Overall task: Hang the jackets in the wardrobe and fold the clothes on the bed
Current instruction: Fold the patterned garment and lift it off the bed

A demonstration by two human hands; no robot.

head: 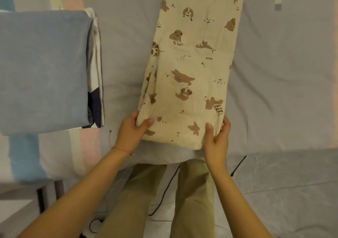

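We grip the 2 near corners of the dog-print pyjamas point(190, 84), left hand point(133, 131) and right hand point(216, 137) thumbs on top, likely to fold the strip toward 12 o'clock; it lies mid-bed point(274, 91), the folded blue stack point(43, 69) aside at 9 o'clock.

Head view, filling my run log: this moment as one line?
left hand grips dog-print garment | right hand grips it | folded stack beside
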